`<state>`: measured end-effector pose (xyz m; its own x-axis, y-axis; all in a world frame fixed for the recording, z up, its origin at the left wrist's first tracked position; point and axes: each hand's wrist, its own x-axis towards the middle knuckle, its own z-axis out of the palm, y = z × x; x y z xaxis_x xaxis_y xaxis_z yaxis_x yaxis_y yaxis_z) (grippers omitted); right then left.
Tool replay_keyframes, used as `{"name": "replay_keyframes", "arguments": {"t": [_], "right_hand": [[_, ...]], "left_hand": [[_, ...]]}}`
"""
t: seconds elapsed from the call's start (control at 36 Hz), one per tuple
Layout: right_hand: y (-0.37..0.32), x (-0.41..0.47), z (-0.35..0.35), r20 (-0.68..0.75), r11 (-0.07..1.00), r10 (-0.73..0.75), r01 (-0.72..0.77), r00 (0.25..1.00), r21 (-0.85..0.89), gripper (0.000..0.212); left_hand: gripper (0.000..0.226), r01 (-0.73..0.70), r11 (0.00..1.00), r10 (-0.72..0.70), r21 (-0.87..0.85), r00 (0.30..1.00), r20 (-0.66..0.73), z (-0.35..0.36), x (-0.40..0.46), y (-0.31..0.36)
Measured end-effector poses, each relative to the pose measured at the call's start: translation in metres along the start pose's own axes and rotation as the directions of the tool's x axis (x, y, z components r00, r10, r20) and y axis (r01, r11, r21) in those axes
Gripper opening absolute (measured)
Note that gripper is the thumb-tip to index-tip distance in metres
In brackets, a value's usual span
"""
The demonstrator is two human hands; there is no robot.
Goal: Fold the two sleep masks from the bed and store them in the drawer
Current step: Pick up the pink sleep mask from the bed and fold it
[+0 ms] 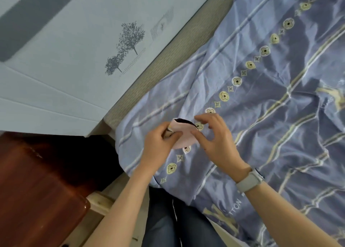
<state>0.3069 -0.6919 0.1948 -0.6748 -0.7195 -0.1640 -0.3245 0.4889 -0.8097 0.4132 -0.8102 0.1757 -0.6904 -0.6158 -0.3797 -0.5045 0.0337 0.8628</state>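
Sleep mask (pixel 183 137), pink w/ dark lining, is held just above the bedspread (pixel 270 101) near the bed's edge, already doubled over. Left hand (pixel 158 144) has thumb & fingers clamped on its left end. Right hand (pixel 214 140) has fingers spread, only thumb tip touching the mask. To fold well: line up edges, tuck strap inside, press crease flat. Second mask & drawer not in view.

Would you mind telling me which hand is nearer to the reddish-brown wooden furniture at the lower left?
Left. The left hand grips the pink sleep mask on the side toward the wooden furniture; the right hand is farther off, over the bedspread.
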Motion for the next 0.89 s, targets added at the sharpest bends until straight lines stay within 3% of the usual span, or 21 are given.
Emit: {"name": "replay_keyframes", "arguments": {"t": [0.08,0.17,0.33,0.44,0.64,0.78,0.89], "right_hand": [[0.007,-0.006,-0.005,0.023,0.99,0.118,-0.119,0.993,0.072,0.043],[0.009,-0.011,-0.006,0.149,0.951,0.208,-0.235,0.967,0.199,0.046],[0.002,-0.014,0.004,0.157,0.903,0.261,-0.299,0.952,0.309,0.019],[-0.004,-0.017,0.009,0.122,0.915,0.27,-0.294,0.955,0.277,0.003],[-0.006,-0.028,0.014,0.133,0.914,0.262,-0.29,0.956,0.282,0.012],[-0.008,-0.034,0.014,0.12,0.918,0.242,-0.267,0.963,0.293,0.013],[-0.005,-0.038,0.012,0.233,0.919,0.199,-0.264,0.952,0.293,0.016]], "left_hand": [[0.01,0.139,0.968,-0.15,-0.21,0.988,-0.038,-0.008,0.0,-0.003],[0.013,0.262,0.871,-0.273,-0.415,0.961,0.034,-0.015,-0.004,-0.005],[0.016,0.307,0.783,-0.301,-0.541,0.948,0.103,-0.014,-0.012,-0.004],[0.013,0.286,0.818,-0.302,-0.499,0.952,0.051,-0.014,-0.018,-0.005],[0.031,0.214,0.899,-0.311,-0.383,0.927,-0.212,0.0,-0.026,0.005],[0.031,0.075,0.993,-0.105,-0.096,0.924,-0.369,0.011,-0.028,0.0],[0.021,-0.011,0.998,0.034,0.055,0.898,-0.44,0.017,-0.031,0.0]]}}
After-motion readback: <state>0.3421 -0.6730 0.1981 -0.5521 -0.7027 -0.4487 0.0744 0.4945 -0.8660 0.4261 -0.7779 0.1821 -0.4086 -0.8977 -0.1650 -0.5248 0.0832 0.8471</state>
